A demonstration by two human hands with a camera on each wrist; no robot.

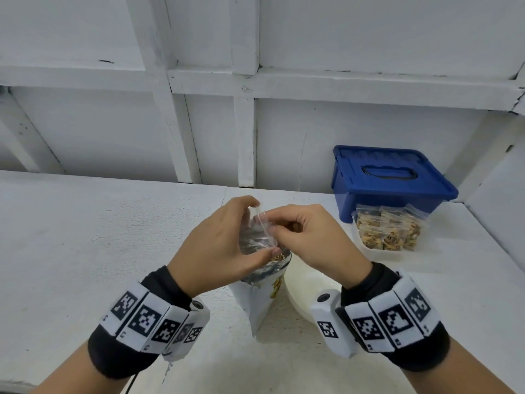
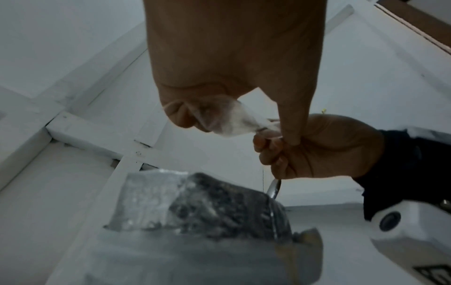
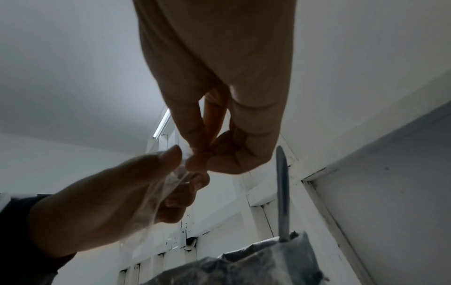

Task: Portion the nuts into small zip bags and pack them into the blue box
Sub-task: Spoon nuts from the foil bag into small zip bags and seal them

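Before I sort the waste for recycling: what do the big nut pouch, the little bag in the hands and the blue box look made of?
Big white nut pouch: seemingly foil-lined, crinkly silver inside. Small clear zip bag: thin, glossy, see-through plastic film. Lidded blue box: rigid moulded plastic, smooth, slightly shiny.

— What am I seeing behind the work area on my feed?

— A white-painted wall [image 1: 85, 46] framed with white boards [image 1: 341, 86] — horizontal rails, upright posts, some chipped paint at the joints.

— And below that?

— A white table [image 1: 85, 237], faintly scuffed, running right up to the wall.

— Any light source?

— From my right wrist view, one long tube lamp [image 3: 162, 123] glows on a pale ceiling [image 3: 73, 67]. The room reads cool and dim.
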